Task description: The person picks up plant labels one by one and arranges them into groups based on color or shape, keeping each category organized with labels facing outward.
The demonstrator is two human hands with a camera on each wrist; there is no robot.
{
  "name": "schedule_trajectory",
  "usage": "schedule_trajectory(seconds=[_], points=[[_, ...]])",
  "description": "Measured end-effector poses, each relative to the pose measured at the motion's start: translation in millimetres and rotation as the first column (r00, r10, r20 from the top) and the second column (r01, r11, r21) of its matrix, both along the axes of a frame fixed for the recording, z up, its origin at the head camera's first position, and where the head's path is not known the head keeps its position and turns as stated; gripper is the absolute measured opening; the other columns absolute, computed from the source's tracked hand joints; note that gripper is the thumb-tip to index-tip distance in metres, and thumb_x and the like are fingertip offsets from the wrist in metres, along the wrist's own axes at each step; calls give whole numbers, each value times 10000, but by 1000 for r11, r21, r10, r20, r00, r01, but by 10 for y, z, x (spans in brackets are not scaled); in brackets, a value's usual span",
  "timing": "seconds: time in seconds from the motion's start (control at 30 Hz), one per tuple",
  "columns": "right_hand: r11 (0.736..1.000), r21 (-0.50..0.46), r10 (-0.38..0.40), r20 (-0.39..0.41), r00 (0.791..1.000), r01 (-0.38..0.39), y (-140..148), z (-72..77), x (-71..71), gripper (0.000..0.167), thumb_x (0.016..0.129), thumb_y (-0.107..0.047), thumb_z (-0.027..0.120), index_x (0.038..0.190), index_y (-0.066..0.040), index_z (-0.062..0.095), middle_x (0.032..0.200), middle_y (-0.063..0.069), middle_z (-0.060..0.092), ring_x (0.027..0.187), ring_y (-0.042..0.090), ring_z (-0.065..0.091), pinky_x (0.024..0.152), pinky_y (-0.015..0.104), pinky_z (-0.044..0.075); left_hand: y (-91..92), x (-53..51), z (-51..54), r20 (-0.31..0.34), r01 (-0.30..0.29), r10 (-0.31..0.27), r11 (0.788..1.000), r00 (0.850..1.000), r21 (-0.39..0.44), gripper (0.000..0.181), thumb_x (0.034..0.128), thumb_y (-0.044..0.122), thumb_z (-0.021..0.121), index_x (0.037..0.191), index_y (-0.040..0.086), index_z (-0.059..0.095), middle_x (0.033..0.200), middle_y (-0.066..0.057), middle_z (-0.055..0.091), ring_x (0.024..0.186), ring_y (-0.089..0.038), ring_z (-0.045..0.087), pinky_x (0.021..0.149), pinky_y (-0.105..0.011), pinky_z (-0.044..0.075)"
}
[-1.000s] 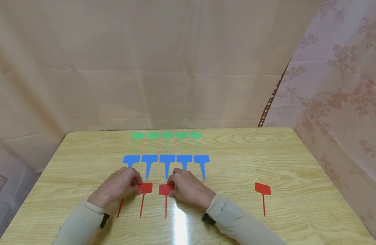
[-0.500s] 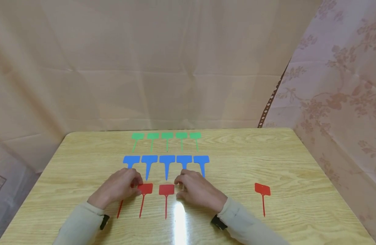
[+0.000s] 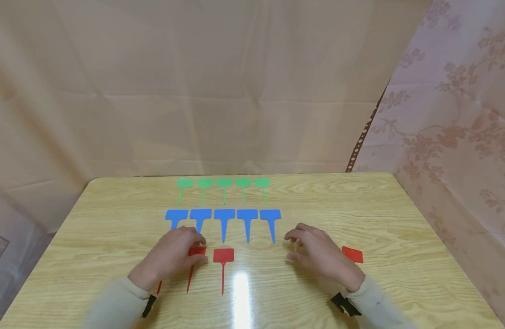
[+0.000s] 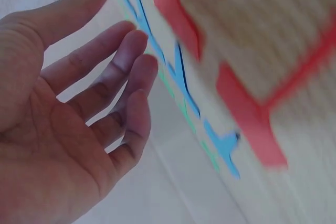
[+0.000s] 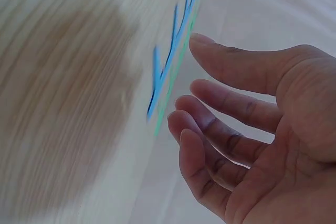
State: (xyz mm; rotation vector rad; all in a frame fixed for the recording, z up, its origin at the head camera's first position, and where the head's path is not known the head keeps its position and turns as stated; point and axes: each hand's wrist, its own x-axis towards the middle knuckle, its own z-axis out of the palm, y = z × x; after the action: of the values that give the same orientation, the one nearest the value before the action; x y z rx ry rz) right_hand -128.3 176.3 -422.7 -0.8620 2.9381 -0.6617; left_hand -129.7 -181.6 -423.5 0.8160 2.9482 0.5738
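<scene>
Red T-shaped plant labels lie in the front row: one in full view [image 3: 223, 255], and two partly covered by my left hand [image 3: 172, 255]. That hand hovers above them with fingers loosely bent and nothing in its grasp; the left wrist view shows its bare palm and a red label [image 4: 252, 114] beyond. My right hand [image 3: 323, 256] is over the table to the right, its fingers apart and relaxed, holding nothing in the right wrist view. Its wrist partly hides a lone red label [image 3: 353, 254] at the right.
Behind the red labels runs a row of several blue plant labels [image 3: 224, 214]. Farther back, several green ones [image 3: 224, 183] form another row. The wooden table [image 3: 400, 219] ends at a hanging beige curtain [image 3: 236, 91].
My right hand has let go of the middle red label and moved right toward the lone one. My left hand has come off its label, shifting slightly right with the fingers loosened.
</scene>
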Motion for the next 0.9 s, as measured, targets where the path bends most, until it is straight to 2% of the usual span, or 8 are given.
schedule_trajectory(seconds=[0.17,0.33,0.5,0.67,0.9], points=[[997,18,-76,-23,997,76,404,19,17,343,810,-126,869,1111,-47,725,970,2,652,842,196,652,688,326,538,183,23,-101,-43,23,-23,1000,999,-1,328,762,316,903,968,87,791,853,42,644,750,-129,508,691,-319,445],[984,70,-168,50,984,164,803,33,46,454,805,-193,877,1185,-25,695,1007,13,634,887,221,633,700,368,530,282,18,-178,-47,25,-26,999,999,-20,315,759,280,909,978,80,802,851,28,642,754,-141,494,689,-321,420],[969,183,-184,90,979,166,1143,8,60,578,732,-267,922,1184,-4,676,1007,37,598,843,196,568,692,383,512,295,12,-211,-67,29,-30,1000,997,-10,221,770,213,900,931,93,808,834,34,656,749,-146,524,683,-320,417],[953,234,-226,117,967,194,1294,-48,83,461,707,-216,938,1057,-45,691,928,9,562,746,150,467,636,325,447,300,8,-201,-65,16,-16,1000,998,0,216,767,203,903,930,91,818,823,34,677,749,-146,555,674,-302,418],[957,153,-273,174,946,248,1351,-91,40,256,727,-118,913,873,-94,704,843,-8,552,734,149,486,642,329,435,320,1,-185,-44,-10,10,1000,999,7,208,753,197,910,904,83,824,820,29,702,757,-168,605,682,-311,445]])
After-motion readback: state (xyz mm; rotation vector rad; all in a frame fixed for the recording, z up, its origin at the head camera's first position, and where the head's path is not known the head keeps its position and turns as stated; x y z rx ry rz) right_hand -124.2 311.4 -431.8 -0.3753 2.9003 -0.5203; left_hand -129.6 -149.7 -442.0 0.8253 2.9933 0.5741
